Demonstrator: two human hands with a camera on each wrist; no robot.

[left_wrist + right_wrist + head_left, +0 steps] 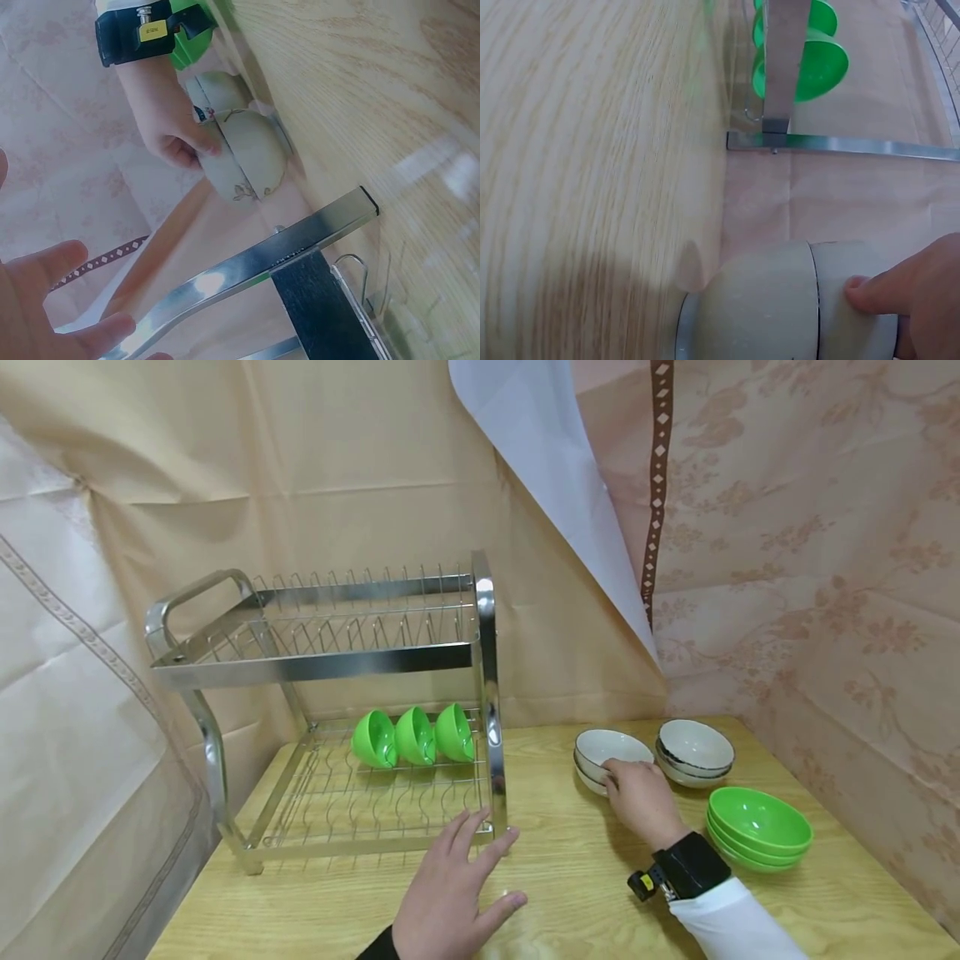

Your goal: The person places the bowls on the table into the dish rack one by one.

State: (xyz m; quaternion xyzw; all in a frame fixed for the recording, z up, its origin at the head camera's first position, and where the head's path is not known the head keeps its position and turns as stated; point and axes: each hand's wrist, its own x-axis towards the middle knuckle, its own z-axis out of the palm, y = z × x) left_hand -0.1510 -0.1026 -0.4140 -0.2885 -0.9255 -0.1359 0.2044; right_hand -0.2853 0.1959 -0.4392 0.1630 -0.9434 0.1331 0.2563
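Observation:
My right hand (647,802) pinches the upper white bowl (609,748) of a nested pair, at its near right side. In the right wrist view the thumb (877,292) presses on that bowl's outer wall, while the other fingers are mostly hidden. The lower white bowl (757,307) sits right under it. My left hand (456,893) hovers with spread fingers near the front right corner of the metal dish rack (322,667), holding nothing. On the rack's lower tier, three green bowls (415,737) stand on edge in a row.
Behind my right hand is another stack of white bowls (697,746). To the right of my right wrist stands a stack of green bowls (761,822). The rack's right post (491,710) rises between the rack's bowls and the white ones. Hanging cloth (570,677) backs the wooden table (562,860).

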